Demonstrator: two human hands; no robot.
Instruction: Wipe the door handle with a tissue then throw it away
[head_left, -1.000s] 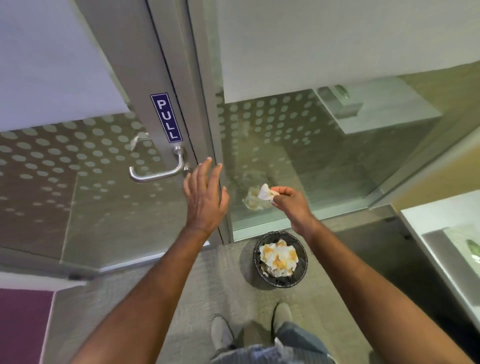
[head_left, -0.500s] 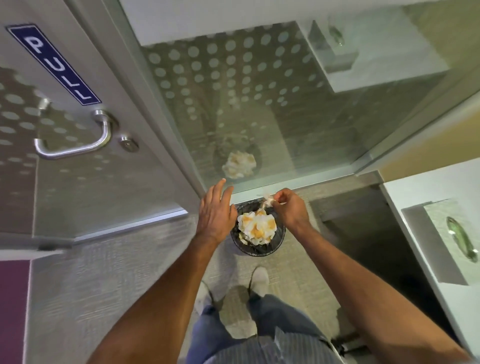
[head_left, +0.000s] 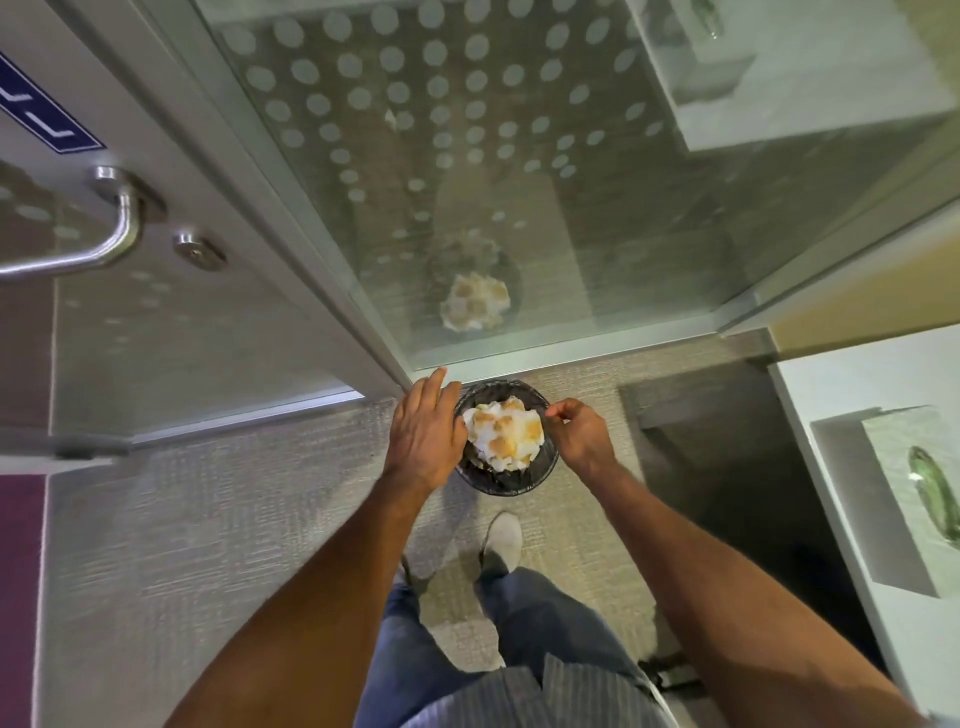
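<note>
At nine o'clock a strip of purple wall meets pale woven carpet. Above it, at ten o'clock, the door carries a blue sign, a steel lever door handle and a round lock just beside it. A glass panel dotted with frosted circles fills twelve o'clock and reflects the bin below. At the centre a dark wire waste bin stands on the carpet, heaped with crumpled white and tan tissues. The left hand hovers flat, fingers together, over the bin's left rim. The right hand is at the right rim, thumb and fingertips pinched; whether a tissue is between them cannot be told. At three o'clock a white tabletop holds a pale tissue box.
</note>
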